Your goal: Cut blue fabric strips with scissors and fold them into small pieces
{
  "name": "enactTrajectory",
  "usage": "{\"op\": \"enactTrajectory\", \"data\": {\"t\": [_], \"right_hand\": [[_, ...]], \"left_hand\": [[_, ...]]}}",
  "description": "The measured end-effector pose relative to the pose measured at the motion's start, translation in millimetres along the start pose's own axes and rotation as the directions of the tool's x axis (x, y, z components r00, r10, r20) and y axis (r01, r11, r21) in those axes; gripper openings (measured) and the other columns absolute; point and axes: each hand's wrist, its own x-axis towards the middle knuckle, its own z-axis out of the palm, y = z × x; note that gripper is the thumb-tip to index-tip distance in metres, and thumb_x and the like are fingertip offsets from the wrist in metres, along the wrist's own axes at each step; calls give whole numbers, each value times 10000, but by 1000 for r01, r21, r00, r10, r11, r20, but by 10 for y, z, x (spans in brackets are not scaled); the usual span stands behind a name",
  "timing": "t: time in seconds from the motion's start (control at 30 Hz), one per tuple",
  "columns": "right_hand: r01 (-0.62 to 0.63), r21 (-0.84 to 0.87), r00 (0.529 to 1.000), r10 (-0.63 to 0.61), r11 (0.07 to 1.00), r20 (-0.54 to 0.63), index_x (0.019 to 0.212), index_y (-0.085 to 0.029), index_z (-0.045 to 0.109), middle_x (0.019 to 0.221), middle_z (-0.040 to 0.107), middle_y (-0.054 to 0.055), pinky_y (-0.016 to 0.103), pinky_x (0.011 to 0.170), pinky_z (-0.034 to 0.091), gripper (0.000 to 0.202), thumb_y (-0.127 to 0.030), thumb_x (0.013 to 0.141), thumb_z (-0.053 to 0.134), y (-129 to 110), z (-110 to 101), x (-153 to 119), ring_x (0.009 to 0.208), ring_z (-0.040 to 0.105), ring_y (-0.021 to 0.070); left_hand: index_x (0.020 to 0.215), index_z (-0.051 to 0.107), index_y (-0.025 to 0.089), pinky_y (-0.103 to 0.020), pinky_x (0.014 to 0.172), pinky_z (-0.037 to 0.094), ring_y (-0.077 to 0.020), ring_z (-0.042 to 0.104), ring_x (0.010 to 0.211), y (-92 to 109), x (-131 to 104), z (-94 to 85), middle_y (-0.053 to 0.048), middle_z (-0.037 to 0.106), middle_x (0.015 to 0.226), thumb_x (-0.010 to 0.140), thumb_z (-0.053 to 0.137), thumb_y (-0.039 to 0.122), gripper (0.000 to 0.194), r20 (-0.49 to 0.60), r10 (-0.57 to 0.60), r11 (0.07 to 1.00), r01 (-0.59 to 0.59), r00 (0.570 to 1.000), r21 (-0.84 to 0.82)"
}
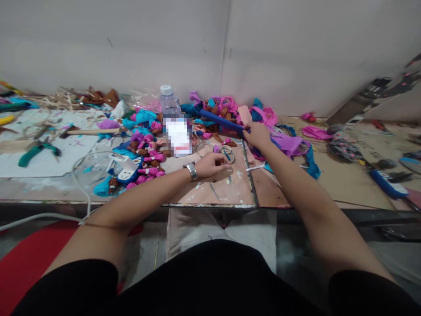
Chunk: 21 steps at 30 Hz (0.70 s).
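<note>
Bending its fingers beside a round, see-through ring [232, 151], the left hand [209, 165] is nearest; you cannot tell if its fingertips meet. Farther off, the right hand [258, 134] pinches a long, flat, blue strip [222, 121] near crumpled pink cloth [269, 116]. Beyond stands a clear plastic bottle [169, 104].

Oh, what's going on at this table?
A person works with both hands at a cluttered table. The right hand seems to grip a long blue strip. The left hand is beside a ring-shaped roll; whether they touch is unclear. Small colourful bundles lie to the left, with a bottle behind.
</note>
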Motion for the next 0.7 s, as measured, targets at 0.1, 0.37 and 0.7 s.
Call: {"op": "enactTrajectory", "data": {"t": [0.1,0.37,0.7], "right_hand": [[-32,170,987,58,985,-151,1062,-144,774,1087,796,176,505,999,555,290,-333,928,601,62,-111,103,1026,718,350],[84,663,904,223,744,-365,1044,-179,691,1025,738,101,429,868,615,516,-675,928,604,7,-324,209,980,734,277],[-90,880,955,291,466,-56,971,-262,581,807,596,-6,289,682,497,465,-694,818,660,-211,-220,-396,726,576,173]], "left_hand": [[1122,703,158,-261,650,412,-136,558,652,2,2,6,-7,661,748,942,658,475,368,-42,-3,995,-1,999,-96],[1340,493,189,-302,834,511,-173,639,881,-162,90,12,-28,642,967,942,662,430,495,-385,-80,987,18,920,-161],[1206,631,163,-492,1016,508,-318,618,1123,-147,70,-15,-158,681,1222,857,691,302,381,-196,47,953,15,980,303]]}}
